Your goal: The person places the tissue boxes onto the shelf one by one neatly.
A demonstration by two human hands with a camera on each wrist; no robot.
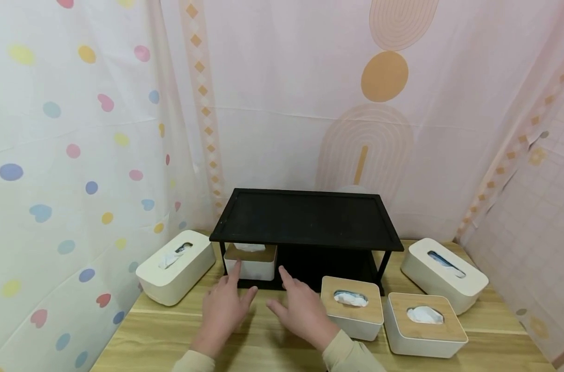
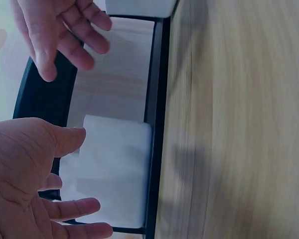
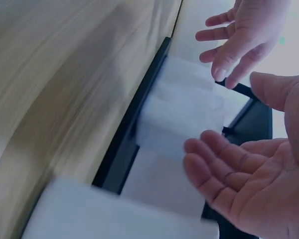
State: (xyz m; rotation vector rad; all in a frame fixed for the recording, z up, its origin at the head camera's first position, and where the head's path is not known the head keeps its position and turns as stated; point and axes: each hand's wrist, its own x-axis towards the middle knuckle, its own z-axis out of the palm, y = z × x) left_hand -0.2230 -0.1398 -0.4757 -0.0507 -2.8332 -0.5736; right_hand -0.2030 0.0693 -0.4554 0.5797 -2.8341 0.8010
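A white tissue box with a wooden lid (image 1: 256,270) sits on the lower level of a black two-tier rack (image 1: 305,217), at its left end. My left hand (image 1: 223,310) is just in front of this box, its fingers spread and holding nothing. To the right, my right hand (image 1: 302,312) reaches toward the rack's lower opening with fingers extended and nothing in them. In the left wrist view, the thumb and fingers of the left hand (image 2: 20,174) frame the white box (image 2: 117,169) without gripping it. The right wrist view has the right hand (image 3: 249,174) palm up near the box (image 3: 182,99).
Two wooden-lidded tissue boxes stand front right, one (image 1: 354,316) by the rack's corner, the other (image 1: 423,336) beside it. An all-white tissue box (image 1: 175,268) is left of the rack, another (image 1: 449,281) at right. Patterned curtains (image 1: 282,103) rise behind the wooden table (image 1: 142,341).
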